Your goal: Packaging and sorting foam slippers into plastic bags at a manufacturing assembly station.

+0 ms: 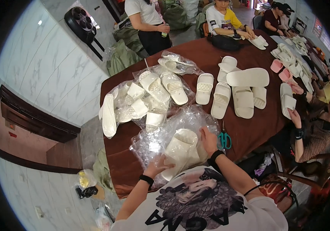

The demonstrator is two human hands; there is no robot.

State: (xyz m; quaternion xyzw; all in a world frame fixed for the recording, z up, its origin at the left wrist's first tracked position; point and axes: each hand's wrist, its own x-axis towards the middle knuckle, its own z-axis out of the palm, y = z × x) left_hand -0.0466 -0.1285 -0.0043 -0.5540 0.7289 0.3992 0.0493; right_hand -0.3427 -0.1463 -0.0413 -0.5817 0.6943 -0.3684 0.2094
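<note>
A pair of cream slippers (182,145) lies inside a clear plastic bag (205,115) at the table edge before me. My left hand (159,165) is at the bag's near left side, thumb and fingers apart around its edge beside the slippers. On the other side my right hand (209,140) has its fingers bent against the bag's plastic; their tips are partly hidden. Just right of that hand lie teal-handled scissors (224,141). More clear plastic bags (144,144) spread flat to the left, under and beside the bagged pair.
A heap of bagged cream slippers (136,106) covers the table's left. Loose slippers (244,102) lie right of centre on the brown tablecloth (195,52). At the right a co-worker's hand (295,117) holds a white slipper (287,101), near pink slippers (281,69). Other people sit or stand behind.
</note>
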